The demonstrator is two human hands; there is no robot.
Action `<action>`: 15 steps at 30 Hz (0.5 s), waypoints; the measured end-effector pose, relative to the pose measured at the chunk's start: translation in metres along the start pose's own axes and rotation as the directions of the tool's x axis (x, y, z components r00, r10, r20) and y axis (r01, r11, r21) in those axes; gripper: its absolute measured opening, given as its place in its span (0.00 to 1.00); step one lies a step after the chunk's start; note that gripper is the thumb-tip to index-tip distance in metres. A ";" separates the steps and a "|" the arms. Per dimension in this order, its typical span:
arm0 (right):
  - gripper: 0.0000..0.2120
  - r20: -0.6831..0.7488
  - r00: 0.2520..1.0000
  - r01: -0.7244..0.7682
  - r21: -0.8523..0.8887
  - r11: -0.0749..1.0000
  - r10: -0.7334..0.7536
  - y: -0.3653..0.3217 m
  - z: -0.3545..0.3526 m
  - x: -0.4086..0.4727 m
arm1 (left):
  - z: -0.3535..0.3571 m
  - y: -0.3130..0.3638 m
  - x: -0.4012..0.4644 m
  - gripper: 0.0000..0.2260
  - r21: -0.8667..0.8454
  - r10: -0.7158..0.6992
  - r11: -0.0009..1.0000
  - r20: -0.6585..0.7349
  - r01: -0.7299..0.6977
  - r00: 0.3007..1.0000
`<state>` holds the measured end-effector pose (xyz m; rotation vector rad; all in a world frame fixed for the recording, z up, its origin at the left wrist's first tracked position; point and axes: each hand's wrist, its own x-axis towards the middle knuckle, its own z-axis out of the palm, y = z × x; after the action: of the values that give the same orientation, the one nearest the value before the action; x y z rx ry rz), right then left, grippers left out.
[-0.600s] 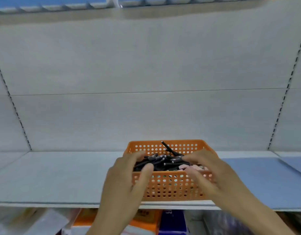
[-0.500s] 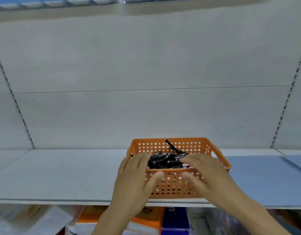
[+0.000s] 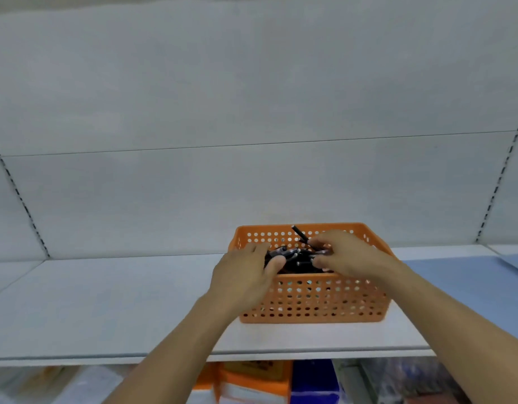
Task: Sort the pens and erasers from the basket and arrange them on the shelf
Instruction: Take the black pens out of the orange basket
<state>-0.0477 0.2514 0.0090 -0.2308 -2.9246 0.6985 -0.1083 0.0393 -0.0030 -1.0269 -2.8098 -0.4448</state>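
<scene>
An orange perforated basket point(image 3: 310, 298) stands on the white shelf point(image 3: 106, 301), right of centre. Several black pens point(image 3: 300, 259) lie piled inside it, and one pen point(image 3: 298, 233) sticks up against the back wall. My left hand point(image 3: 246, 275) reaches over the basket's left front corner, its fingers and thumb curled round the left ends of the pens. My right hand point(image 3: 348, 255) is over the basket's right side and pinches pens between fingertips and thumb. No eraser shows plainly; the hands and the pens cover the basket's bottom.
The shelf's back panel point(image 3: 252, 185) rises just behind the basket. A blue shelf section point(image 3: 470, 287) adjoins on the right. Below the shelf edge are an orange box point(image 3: 252, 380) and a blue box point(image 3: 313, 383).
Both hands have gone from the basket's front wall up over the rim and into the pile of pens. The basket has stayed put.
</scene>
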 end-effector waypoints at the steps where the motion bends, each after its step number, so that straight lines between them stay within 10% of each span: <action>1: 0.20 0.062 0.998 0.005 -0.039 0.999 -0.002 0.001 -0.001 0.012 | -0.002 -0.001 0.011 0.21 -0.044 -0.002 0.999 0.009 0.002 1.000; 7: 0.07 0.160 0.977 0.173 -0.236 0.956 -0.137 0.006 0.007 0.049 | -0.001 0.001 0.066 0.09 0.067 0.037 0.996 0.212 -0.053 0.976; 11: 0.05 -0.045 0.955 0.287 -0.127 0.950 -0.295 0.026 -0.010 0.049 | 0.000 -0.005 0.079 0.09 -0.188 0.034 0.981 -0.010 -0.035 0.999; 15: 0.06 -0.343 0.916 0.347 0.421 0.838 -0.207 0.036 -0.034 0.040 | -0.012 0.005 0.083 0.08 -0.897 -0.314 0.441 -0.138 0.015 0.939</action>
<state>-0.0772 0.3051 0.0259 0.1399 -2.3494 1.1842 -0.1686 0.0901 0.0265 -0.6366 -2.2881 -2.0815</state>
